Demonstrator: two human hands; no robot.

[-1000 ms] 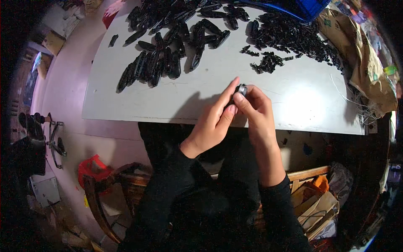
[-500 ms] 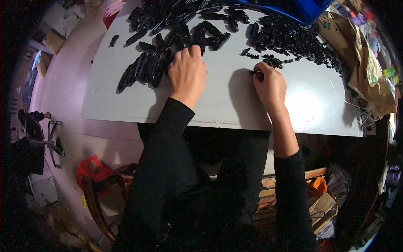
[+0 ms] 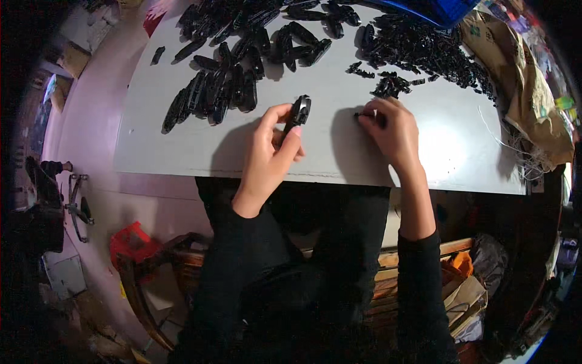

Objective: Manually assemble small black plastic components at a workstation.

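Observation:
My left hand (image 3: 265,151) is closed round a long black plastic part (image 3: 301,108), held tilted above the near middle of the table, its upper end sticking out past my thumb and fingers. To the right, my right hand (image 3: 395,128) is pinched on a small black piece (image 3: 358,114), mostly hidden by the fingertips. Beyond my left hand lie several long black plastic parts (image 3: 221,94), some side by side. A small cluster of black bits (image 3: 391,85) sits just beyond my right hand.
A heap of small black pieces (image 3: 418,54) covers the far right of the white table (image 3: 182,151). A blue plastic container (image 3: 442,12) stands behind it. Brown sacking (image 3: 515,91) and tangled pale string (image 3: 526,162) hang along the right edge. A wooden chair (image 3: 142,303) is below.
My left hand has drawn back from the long parts toward me and turned over, now with one part in it. My right hand has shifted only slightly, still pinching.

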